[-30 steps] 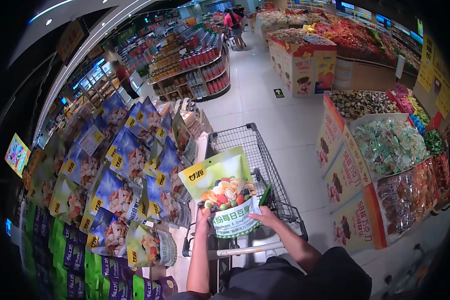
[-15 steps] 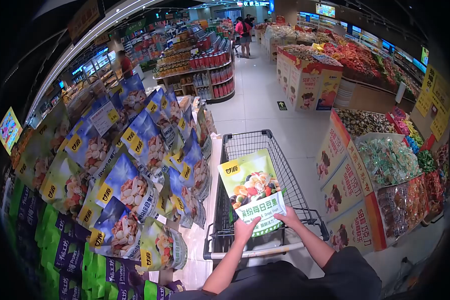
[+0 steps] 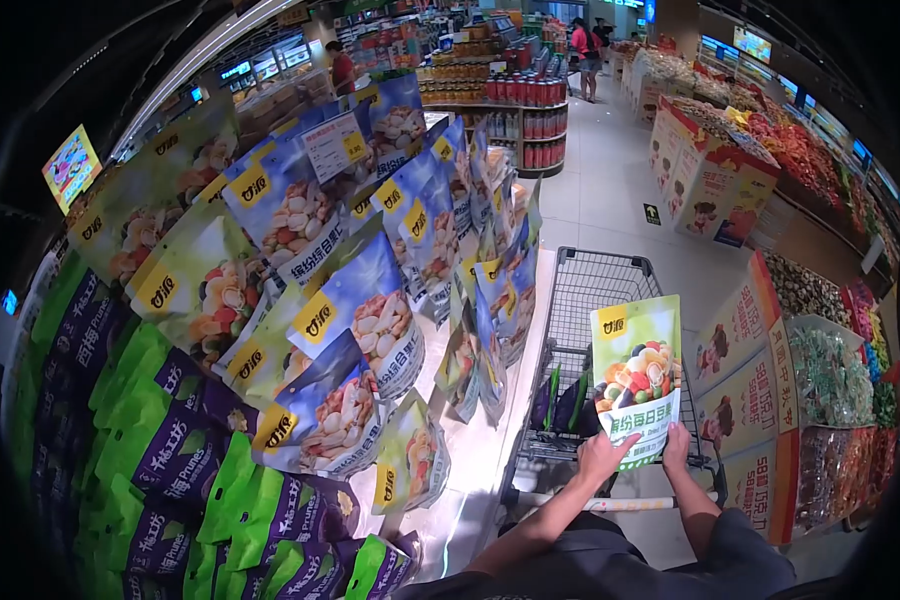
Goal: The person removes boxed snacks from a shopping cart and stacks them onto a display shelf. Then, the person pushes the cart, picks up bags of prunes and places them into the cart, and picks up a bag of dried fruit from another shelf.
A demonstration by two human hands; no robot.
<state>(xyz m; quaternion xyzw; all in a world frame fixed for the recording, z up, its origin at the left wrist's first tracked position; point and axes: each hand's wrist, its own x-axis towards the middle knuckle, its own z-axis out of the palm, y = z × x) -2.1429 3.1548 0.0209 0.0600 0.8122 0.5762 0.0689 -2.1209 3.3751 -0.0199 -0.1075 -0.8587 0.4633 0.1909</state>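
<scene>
Both of my hands hold a pouch of dried fruit and beans [image 3: 634, 372] upright over the shopping cart [image 3: 603, 268]. The pouch is green and white, with fruit pictured on its front. My left hand [image 3: 604, 458] grips its lower left edge, with the thumb on the front. At the lower right edge, my right hand [image 3: 676, 445] is closed on it; the fingers behind the pouch are hidden. Inside the cart, beside the pouch, lie dark long items with green ends [image 3: 568, 402], perhaps eggplants. The cart's handle [image 3: 625, 504] passes below my hands.
On the left, a lit shelf [image 3: 490, 455] carries blue nut pouches [image 3: 365, 310] and green-and-purple prune bags [image 3: 175, 455]. Candy bins [image 3: 820, 370] with printed side panels line the right. Ahead, a tiled aisle [image 3: 600, 185] leads past a round bottle display [image 3: 530, 135] toward people [image 3: 585, 55].
My view has swung left, so the cart, hands and pouch appear farther right. The pouch is now angled slightly differently, and both hands still hold it. More of the cart's contents shows.
</scene>
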